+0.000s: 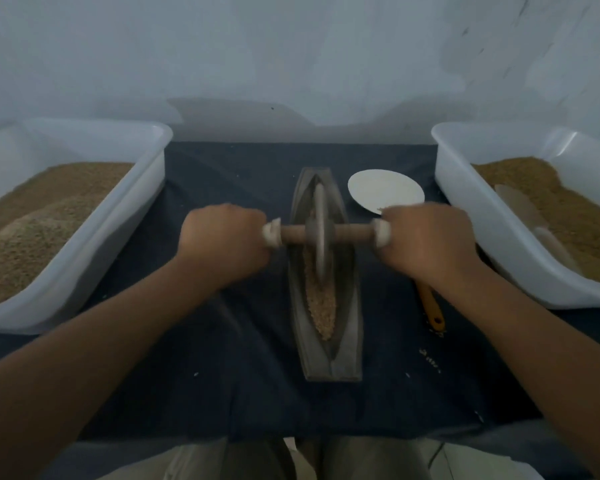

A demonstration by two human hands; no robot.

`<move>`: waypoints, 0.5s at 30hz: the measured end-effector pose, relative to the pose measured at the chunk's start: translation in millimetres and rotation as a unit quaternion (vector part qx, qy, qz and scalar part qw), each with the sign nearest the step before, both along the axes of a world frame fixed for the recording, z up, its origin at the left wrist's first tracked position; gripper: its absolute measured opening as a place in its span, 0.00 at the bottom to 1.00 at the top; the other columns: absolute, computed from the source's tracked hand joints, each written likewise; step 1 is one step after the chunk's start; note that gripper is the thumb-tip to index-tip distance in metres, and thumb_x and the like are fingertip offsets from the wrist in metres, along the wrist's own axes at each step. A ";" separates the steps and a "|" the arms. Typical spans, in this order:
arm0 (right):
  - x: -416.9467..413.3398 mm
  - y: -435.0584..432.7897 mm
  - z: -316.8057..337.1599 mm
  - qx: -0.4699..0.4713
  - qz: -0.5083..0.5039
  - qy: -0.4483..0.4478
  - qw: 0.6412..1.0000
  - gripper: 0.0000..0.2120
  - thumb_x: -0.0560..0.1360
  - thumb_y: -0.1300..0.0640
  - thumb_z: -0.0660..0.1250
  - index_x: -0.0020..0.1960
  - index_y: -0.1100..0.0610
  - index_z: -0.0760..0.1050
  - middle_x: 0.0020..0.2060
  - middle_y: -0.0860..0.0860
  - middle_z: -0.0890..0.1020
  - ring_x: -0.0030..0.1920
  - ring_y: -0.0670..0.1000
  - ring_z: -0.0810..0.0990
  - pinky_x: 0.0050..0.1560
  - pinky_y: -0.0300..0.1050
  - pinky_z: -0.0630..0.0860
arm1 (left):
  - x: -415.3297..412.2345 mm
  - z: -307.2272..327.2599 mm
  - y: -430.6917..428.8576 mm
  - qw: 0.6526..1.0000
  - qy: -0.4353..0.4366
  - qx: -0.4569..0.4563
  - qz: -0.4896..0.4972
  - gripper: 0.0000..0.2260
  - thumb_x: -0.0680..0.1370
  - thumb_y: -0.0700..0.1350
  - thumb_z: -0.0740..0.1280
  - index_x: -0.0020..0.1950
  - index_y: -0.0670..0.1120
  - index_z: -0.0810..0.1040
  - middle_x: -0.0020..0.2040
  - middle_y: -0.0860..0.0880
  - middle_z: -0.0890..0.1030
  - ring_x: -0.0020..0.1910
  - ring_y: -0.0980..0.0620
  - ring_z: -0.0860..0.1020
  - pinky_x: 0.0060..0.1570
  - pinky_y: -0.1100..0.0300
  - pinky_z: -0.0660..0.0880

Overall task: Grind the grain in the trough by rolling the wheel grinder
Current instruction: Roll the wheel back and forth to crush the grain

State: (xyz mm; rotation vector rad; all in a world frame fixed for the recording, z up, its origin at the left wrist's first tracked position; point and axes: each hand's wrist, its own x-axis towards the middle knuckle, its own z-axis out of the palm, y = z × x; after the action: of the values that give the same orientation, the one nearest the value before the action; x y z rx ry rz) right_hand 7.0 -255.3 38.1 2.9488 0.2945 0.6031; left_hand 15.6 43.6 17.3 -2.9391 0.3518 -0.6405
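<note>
Two filled white tubs [153,157] flank the counter [222,375] at nine and three o'clock, likely handy for refills. The trough [349,341] lies centred, running twelve to six. The left hand [222,240] and right hand [430,237] each grip an axle end, to hold the wheel grinder [321,233] upright on the grain [321,313] inside.

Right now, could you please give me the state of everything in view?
Grey stone wheel grinder on wooden axle: upright in trough.
Boat-shaped grey stone trough: holds coarse tan grain.
Left hand: grips the axle's left end.
Right hand: grips the axle's right end.
Left white plastic tub: heaped full.
Right white plastic tub: part-filled.
Round white plate: lying flat, partly hidden.
</note>
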 end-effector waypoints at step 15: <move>-27.1 -3.8 2.4 -0.013 0.039 -0.004 0.999 0.16 0.72 0.39 0.57 0.30 0.47 0.67 0.22 0.44 0.67 0.22 0.45 0.67 0.25 0.39 0.64 | -33.9 -13.0 12.4 0.999 -0.017 -0.015 -0.032 0.20 0.71 0.57 0.71 0.31 0.54 0.60 0.25 0.56 0.66 0.22 0.51 0.68 0.27 0.64 0.56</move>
State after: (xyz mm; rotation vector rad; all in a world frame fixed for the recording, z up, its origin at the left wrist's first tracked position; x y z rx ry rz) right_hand -20.1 -259.2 40.6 2.9201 0.4163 0.6168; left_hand -18.2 56.0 4.2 -2.9515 0.4370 -0.7074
